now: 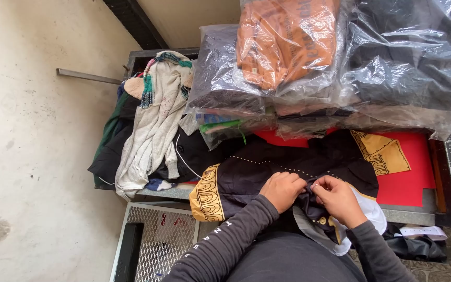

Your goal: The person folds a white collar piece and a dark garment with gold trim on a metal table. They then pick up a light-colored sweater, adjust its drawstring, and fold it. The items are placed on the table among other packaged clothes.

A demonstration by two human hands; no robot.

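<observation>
A black garment (267,167) with yellow patterned trim and a row of small studs lies spread on the table in front of me. My left hand (282,190) is closed on a fold of its black fabric near the front edge. Right beside it, my right hand (339,198) pinches the same fold, fingertips touching the left hand's. Both arms wear dark long sleeves. A grey lining and white cloth hang from the garment below my right hand.
Clear plastic bags of folded clothes, one orange (283,39) and others dark (408,62), are stacked at the table's back. A heap of pale and dark clothes (152,125) hangs over the left end. Red cloth (411,177) covers the table. A white wire rack (157,240) stands below.
</observation>
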